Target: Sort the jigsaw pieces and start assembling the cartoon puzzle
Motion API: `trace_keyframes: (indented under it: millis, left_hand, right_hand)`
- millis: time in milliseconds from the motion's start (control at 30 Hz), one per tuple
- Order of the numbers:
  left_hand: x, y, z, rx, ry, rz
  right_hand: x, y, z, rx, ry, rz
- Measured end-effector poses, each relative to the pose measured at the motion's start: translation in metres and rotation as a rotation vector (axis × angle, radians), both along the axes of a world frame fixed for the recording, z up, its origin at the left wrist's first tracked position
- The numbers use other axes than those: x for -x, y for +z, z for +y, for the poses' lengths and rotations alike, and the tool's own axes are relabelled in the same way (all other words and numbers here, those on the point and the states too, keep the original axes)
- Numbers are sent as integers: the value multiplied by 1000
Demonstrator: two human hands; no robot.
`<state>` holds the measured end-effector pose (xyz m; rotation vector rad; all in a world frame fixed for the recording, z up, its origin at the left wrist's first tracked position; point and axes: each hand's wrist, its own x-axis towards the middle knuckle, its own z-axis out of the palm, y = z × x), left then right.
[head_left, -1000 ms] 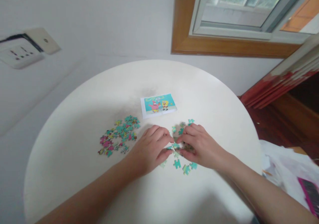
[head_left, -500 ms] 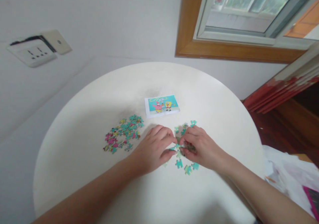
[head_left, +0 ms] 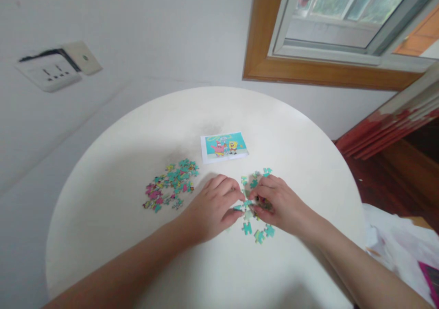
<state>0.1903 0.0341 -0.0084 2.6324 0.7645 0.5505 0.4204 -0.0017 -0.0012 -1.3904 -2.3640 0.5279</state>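
My left hand (head_left: 212, 206) and right hand (head_left: 279, 204) each pinch closed on the puzzle pieces (head_left: 247, 203) lying between their fingertips, equally near both; the heap (head_left: 169, 183) lies left of my left hand.

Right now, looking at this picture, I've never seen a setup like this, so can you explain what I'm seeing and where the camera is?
There is no machine here, only a person's two bare hands. The camera sits on that person's head and looks down, so the arms come in from the bottom. A round white table holds a heap of puzzle pieces on the left, a cartoon card farther back, and a few loose pieces near the hands. The left hand and right hand meet in the middle, each pinching small teal pieces.
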Motion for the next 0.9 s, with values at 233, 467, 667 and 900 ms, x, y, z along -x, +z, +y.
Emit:
trace_keyframes:
  millis: [233,467,667,900]
  left_hand:
    - [-2,0,-1,24,-8,-19]
    - [-9,0,-3,31,-14,-36]
    - [-14,-1,-4,56,1,-55]
    - [-12,2,-1,82,60,-158]
  right_hand:
    - [-2,0,0,14,26,59]
    - [-5,-1,1,-8,58,70]
    - [-2,3,0,-20,93,46]
    - [-1,5,2,-82,80,91]
